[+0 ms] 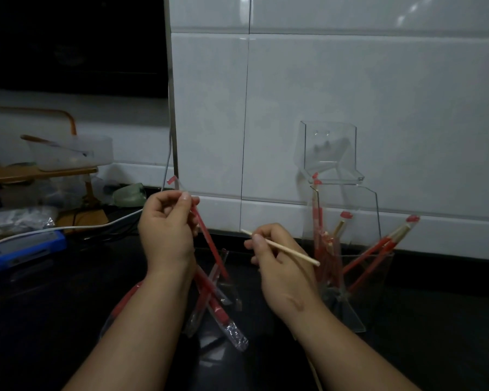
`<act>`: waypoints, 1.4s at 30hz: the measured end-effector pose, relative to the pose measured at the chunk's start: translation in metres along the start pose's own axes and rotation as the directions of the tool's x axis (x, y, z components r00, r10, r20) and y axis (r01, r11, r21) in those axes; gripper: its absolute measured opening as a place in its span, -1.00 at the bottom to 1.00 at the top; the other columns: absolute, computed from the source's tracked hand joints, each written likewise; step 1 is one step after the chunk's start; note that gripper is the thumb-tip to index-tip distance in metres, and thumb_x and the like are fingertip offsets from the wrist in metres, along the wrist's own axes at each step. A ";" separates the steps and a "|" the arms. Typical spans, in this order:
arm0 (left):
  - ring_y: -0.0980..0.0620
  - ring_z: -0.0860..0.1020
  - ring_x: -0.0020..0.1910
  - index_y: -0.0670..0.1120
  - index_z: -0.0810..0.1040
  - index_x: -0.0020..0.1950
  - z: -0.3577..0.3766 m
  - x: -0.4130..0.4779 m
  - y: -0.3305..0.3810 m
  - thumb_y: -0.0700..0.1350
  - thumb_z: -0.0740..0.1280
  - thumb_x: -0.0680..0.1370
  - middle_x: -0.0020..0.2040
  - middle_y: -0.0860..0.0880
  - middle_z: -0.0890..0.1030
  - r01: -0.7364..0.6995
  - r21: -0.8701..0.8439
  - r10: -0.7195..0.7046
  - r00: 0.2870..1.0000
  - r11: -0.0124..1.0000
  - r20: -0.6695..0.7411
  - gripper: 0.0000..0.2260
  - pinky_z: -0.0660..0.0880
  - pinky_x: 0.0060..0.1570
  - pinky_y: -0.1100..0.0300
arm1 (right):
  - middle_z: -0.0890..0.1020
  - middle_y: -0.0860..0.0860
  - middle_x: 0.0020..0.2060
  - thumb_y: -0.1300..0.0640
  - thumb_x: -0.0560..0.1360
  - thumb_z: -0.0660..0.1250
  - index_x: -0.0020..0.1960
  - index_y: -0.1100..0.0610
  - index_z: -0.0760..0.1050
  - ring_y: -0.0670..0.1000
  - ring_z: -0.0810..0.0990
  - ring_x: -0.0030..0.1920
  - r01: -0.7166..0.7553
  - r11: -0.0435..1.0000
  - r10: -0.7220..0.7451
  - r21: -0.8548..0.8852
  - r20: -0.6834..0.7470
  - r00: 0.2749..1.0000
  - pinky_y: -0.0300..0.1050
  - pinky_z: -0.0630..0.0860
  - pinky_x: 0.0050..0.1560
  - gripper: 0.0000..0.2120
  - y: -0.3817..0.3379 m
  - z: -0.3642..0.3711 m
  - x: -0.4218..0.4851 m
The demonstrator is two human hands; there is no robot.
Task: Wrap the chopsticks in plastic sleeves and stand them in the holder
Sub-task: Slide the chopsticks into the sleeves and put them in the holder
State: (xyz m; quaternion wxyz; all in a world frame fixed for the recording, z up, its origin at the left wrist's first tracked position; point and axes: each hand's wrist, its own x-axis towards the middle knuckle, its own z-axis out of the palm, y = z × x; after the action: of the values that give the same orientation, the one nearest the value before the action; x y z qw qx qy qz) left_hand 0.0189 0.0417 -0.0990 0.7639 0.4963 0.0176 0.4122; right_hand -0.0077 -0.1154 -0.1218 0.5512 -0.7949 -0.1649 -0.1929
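A bare wooden chopstick (288, 251) is pinched in the fingers of the right hand (277, 266), its tip aimed left. The left hand (167, 230) grips a red plastic sleeve (209, 238) near its top, above the dark desk (68, 306). Sleeving looks to be the step in hand. Next the tip must find the sleeve's mouth, which I cannot make out. Spare sleeves (218, 309) lie under the left wrist. The clear holder (376, 266) stands just right, wrapped chopsticks (378, 246) leaning inside, and the path to it looks free.
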 end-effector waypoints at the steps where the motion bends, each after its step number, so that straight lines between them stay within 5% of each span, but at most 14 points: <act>1: 0.09 0.47 -0.42 -0.06 0.50 -0.11 0.001 0.000 0.000 -0.28 0.29 0.61 -0.22 -0.09 0.66 0.029 -0.041 -0.028 0.999 0.999 0.018 -0.84 0.37 -0.49 0.29 | 0.63 -0.13 -0.25 -0.04 0.58 0.26 -0.09 -0.08 0.47 -0.14 0.56 -0.26 0.009 1.000 -0.009 -0.010 0.018 1.000 -0.04 0.54 -0.14 -0.91 -0.002 -0.001 0.000; 7: 0.07 0.49 -0.41 -0.10 0.46 -0.11 0.004 -0.002 0.001 -0.32 0.24 0.62 -0.18 -0.15 0.64 0.176 -0.182 -0.158 0.982 0.967 0.105 -0.84 0.40 -0.49 0.28 | 0.60 -0.14 -0.27 0.04 0.44 0.46 -0.12 -0.08 0.46 -0.20 0.54 -0.23 0.004 0.992 0.005 -0.130 0.068 0.998 -0.28 0.46 -0.22 -0.83 -0.003 -0.001 -0.004; 15: 0.16 0.46 -0.37 -0.07 0.60 0.09 0.004 0.001 -0.003 -0.17 0.31 0.62 -0.18 -0.01 0.63 0.198 -0.180 -0.175 0.975 0.964 0.133 -0.90 0.37 -0.46 0.34 | 0.57 -0.12 -0.31 0.14 0.46 0.42 -0.15 -0.10 0.43 -0.19 0.52 -0.25 0.030 0.973 -0.018 -0.231 0.052 0.998 -0.21 0.49 -0.22 -0.79 0.005 -0.001 -0.002; 20: 0.12 0.57 -0.28 -0.04 0.63 0.00 0.004 -0.002 -0.001 -0.19 0.41 0.56 -0.14 -0.02 0.66 0.013 0.023 -0.014 1.000 1.000 0.010 -0.94 0.47 -0.39 0.30 | 0.62 -0.13 -0.19 -0.01 0.54 0.30 -0.03 -0.11 0.51 -0.15 0.57 -0.14 0.138 0.980 -0.149 -0.146 -0.064 0.987 -0.11 0.51 -0.07 -0.97 0.002 0.002 -0.002; 26: 0.09 0.63 -0.21 0.00 0.64 -0.09 0.006 -0.014 0.002 -0.17 0.43 0.54 -0.23 0.01 0.67 -0.164 0.208 0.142 0.983 0.964 0.117 -0.93 0.57 -0.25 0.26 | 0.65 -0.24 0.02 -0.14 0.51 0.15 0.17 -0.35 0.39 -0.14 0.65 0.02 0.276 0.956 -0.257 0.100 -0.165 0.952 0.00 0.59 0.04 -0.74 -0.011 -0.001 -0.012; 29: 0.08 0.64 -0.17 0.07 0.66 -0.11 0.006 -0.016 -0.001 -0.18 0.45 0.53 -0.20 0.07 0.68 -0.232 0.285 0.183 0.965 0.930 0.189 -0.87 0.62 -0.15 0.10 | 0.69 -0.17 -0.01 -0.01 0.52 0.19 0.10 -0.20 0.49 -0.13 0.68 0.02 0.404 0.906 -0.366 0.129 -0.246 0.898 -0.01 0.63 0.00 -0.80 -0.016 -0.002 -0.014; 32: 0.18 0.62 -0.18 0.08 0.66 -0.12 0.007 -0.018 -0.002 -0.21 0.46 0.51 -0.21 0.15 0.67 -0.309 0.336 0.230 0.940 0.890 0.253 -0.83 0.59 -0.12 0.19 | 0.69 -0.14 -0.07 0.08 0.56 0.18 0.10 -0.06 0.51 -0.14 0.68 -0.03 0.507 0.860 -0.473 0.058 -0.285 0.834 -0.13 0.62 -0.04 -0.82 -0.018 -0.003 -0.016; 35: 0.19 0.61 -0.19 0.11 0.65 -0.13 0.008 -0.019 -0.004 -0.23 0.47 0.51 -0.21 0.14 0.66 -0.372 0.359 0.276 0.916 0.856 0.290 -0.79 0.54 -0.14 0.27 | 0.66 -0.18 -0.10 0.10 0.57 0.18 0.09 -0.04 0.51 -0.16 0.67 -0.10 0.524 0.850 -0.490 0.051 -0.292 0.822 -0.22 0.59 -0.10 -0.82 -0.018 -0.005 -0.017; 42: 0.17 0.62 -0.15 0.26 0.58 -0.12 0.008 -0.020 -0.004 -0.23 0.47 0.50 -0.17 0.14 0.66 -0.470 0.394 0.351 0.873 0.790 0.337 -0.66 0.50 -0.10 0.36 | 0.68 -0.17 -0.16 0.05 0.55 0.18 0.02 -0.14 0.49 -0.11 0.68 -0.15 0.469 0.882 -0.436 0.049 -0.294 0.850 -0.09 0.62 -0.15 -0.84 -0.017 -0.003 -0.014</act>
State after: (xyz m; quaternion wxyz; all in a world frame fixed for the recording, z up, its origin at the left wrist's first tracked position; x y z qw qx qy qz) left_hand 0.0112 0.0221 -0.1055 0.5097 0.7030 -0.0885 0.4881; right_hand -0.0284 -0.1134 -0.1137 0.5540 -0.6645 -0.2810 -0.4154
